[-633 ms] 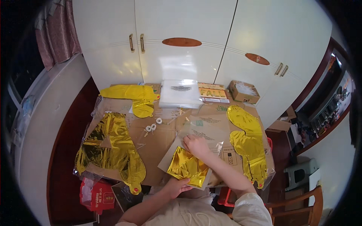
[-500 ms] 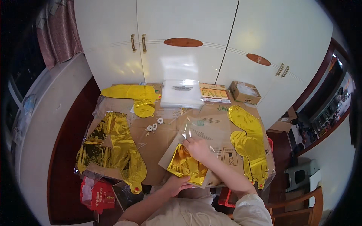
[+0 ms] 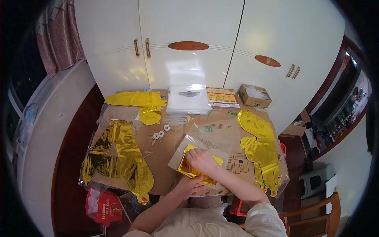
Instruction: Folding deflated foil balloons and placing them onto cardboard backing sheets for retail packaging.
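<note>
A folded gold foil balloon (image 3: 196,170) was pinned at the near table edge: the left hand (image 3: 190,185) gripped its near edge, the right hand (image 3: 202,160) lay curled on top, hiding its middle. A clear sleeve (image 3: 205,142) lay beneath. Left, a large gold balloon (image 3: 114,156); right, another (image 3: 258,148). Farther, a bag stack (image 3: 188,99) was seen.

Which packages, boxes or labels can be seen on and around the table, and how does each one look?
Stack of clear plastic bags: far middle of table, flat, whitish, dark print on top.
Flat printed box: right of that stack, orange and yellow.
Open cardboard box: far right corner, brown, white filling.
Red package: below table's near left corner, red with white marks.
Clear bag: under the right hand, holding folded gold foil.
</note>
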`<state>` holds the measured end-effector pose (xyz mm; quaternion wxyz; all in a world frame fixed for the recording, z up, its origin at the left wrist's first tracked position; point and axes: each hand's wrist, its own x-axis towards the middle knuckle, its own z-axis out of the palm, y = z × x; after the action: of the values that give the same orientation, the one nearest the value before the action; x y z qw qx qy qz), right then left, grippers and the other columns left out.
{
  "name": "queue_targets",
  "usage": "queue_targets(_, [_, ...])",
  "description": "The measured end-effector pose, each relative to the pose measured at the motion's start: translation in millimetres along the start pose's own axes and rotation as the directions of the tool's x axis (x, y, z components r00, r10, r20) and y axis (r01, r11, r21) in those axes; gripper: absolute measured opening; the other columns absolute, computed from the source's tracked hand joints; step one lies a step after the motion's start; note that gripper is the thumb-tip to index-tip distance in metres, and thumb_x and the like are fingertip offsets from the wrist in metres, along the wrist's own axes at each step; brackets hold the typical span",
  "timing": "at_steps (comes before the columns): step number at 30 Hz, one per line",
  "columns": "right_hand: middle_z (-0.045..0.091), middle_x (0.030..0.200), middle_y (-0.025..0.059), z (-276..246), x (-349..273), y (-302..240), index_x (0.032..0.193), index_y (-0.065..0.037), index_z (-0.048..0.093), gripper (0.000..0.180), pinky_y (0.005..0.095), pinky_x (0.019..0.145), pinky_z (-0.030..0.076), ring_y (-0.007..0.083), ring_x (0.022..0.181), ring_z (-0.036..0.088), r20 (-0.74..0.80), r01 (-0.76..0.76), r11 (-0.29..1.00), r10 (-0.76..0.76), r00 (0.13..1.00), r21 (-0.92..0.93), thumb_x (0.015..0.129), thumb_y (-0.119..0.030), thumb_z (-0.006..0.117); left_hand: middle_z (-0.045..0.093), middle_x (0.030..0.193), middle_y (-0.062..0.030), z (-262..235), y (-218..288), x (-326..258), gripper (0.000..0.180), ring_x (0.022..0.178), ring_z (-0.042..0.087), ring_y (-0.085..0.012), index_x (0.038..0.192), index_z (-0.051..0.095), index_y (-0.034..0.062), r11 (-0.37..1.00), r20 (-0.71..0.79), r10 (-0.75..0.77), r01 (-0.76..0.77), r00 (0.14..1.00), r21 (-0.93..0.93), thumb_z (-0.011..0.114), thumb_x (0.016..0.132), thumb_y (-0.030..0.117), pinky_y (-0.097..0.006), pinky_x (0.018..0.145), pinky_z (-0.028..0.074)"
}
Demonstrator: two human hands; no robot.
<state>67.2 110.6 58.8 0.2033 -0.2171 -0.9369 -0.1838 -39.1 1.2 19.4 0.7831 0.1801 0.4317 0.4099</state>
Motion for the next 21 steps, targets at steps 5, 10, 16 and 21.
queue_targets(5, [0.057,0.074,0.0010,-2,1,-11,0.080,-0.010,0.058,0.010,0.0300,0.056,0.051,0.0166,0.071,0.063,0.014,-0.002,0.998,0.001,1.000,0.056,0.074,-0.017,0.062,0.060,0.121,-0.0055,0,-4,13,0.040,0.107,0.062,-0.0196,0.129,0.049,0.0124,0.998,-0.011,0.066,-0.067,0.998,-0.011,0.066,0.094,0.021,-0.037,0.089,0.054])
queue_targets(10, [0.057,0.075,0.0019,-8,1,-6,0.082,-0.009,0.060,0.010,0.0305,0.057,0.052,0.0176,0.072,0.063,0.025,-0.047,0.996,0.045,0.999,0.070,0.074,-0.016,0.062,0.059,0.121,-0.0061,1,-7,14,0.038,0.108,0.062,-0.0197,0.127,0.050,0.0103,0.998,-0.049,0.065,-0.066,0.997,-0.017,0.066,0.094,0.020,-0.037,0.091,0.053])
queue_targets(16, [0.058,0.076,0.0042,-8,-20,1,0.081,-0.008,0.060,0.009,0.0320,0.058,0.053,0.0195,0.073,0.064,0.126,-0.176,0.984,0.170,0.977,0.040,0.074,-0.014,0.063,0.060,0.120,-0.0079,-9,-15,15,0.037,0.108,0.062,-0.0204,0.125,0.049,0.0043,0.988,-0.066,0.056,-0.065,0.996,-0.137,0.064,0.094,0.018,-0.038,0.096,0.052])
queue_targets(21, [0.063,0.079,0.0081,-11,-51,6,0.082,-0.005,0.063,0.017,0.0355,0.061,0.055,0.0241,0.076,0.065,0.174,-0.396,0.913,0.377,0.910,0.094,0.081,-0.022,0.064,0.062,0.120,-0.0080,-10,-17,20,0.031,0.109,0.063,-0.0208,0.125,0.053,0.0055,0.992,-0.047,0.056,-0.061,0.997,-0.114,0.061,0.096,0.012,-0.037,0.096,0.053])
